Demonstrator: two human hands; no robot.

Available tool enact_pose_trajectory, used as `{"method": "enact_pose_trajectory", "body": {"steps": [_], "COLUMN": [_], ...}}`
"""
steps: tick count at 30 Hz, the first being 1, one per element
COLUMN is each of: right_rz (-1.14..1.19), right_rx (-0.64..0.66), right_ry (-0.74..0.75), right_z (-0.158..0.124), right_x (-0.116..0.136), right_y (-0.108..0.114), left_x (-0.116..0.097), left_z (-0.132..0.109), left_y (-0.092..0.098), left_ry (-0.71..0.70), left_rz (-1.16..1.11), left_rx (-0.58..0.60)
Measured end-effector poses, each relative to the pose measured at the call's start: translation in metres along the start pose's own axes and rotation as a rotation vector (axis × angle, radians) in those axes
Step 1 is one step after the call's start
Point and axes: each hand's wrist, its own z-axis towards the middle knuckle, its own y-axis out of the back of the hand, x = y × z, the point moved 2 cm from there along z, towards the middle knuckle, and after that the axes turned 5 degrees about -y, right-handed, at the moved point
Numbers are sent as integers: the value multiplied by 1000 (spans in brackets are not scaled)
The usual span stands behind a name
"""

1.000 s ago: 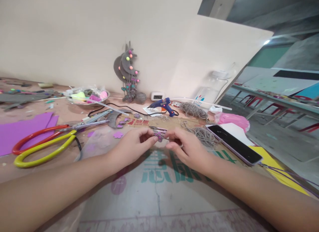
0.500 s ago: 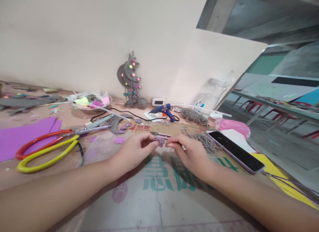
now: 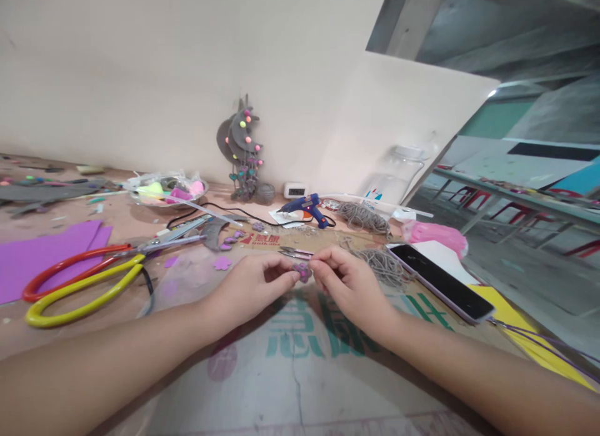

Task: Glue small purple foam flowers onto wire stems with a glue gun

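Between thumb and fingers, my left hand [image 3: 260, 280] pinches a small purple and grey flower-like piece [image 3: 302, 272] over the middle of the board. My right hand [image 3: 344, 280] is closed at the piece's right edge, its fingertips pressed together; whatever they hold is too small to make out. Just behind the piece lies a pair of small pointed metal snips [image 3: 294, 253], partly hidden by my right fingers. A loose purple flower cutout [image 3: 222, 263] lies left of my left hand. Grey yarn [image 3: 382, 265] lies tangled beyond my right hand.
Large scissors [image 3: 84, 289] with red and yellow handles and purple sheets [image 3: 51, 255] lie left. Behind are a blue glue gun [image 3: 304, 205], a bowl [image 3: 162, 198] and a moon-shaped ornament [image 3: 241, 142]. A phone [image 3: 440, 283] lies right.
The flower-like piece shows more between my hands, and my right fingertips have moved close against its right edge. The whole view has shifted slightly.
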Motion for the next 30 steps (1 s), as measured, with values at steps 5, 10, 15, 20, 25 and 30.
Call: {"method": "enact_pose_trajectory", "body": {"steps": [5,10,15,20,25,30], "right_rz": [461,545,522,521,510,488], "right_rx": [143,152,150,138,139,153], "right_ry": [-324,-350,-344,-331,-323,-314], "right_z": [1,1,1,2,2,1], "right_x": [1,3,1,1,1,1], "right_y": [-12,-17,-19,-20,-21,-21], "left_x": [5,6,4,-1,-5,-5], "left_z": [3,4,2,0,-2,-2], "left_y": [2,3,1,1,0,0], "left_ry": [56,52,55,4,-3,1], "left_rz": [4,-19,-89,-85,-26,72], "left_rx": [-29,-20,-36,-43,-85,-88]}}
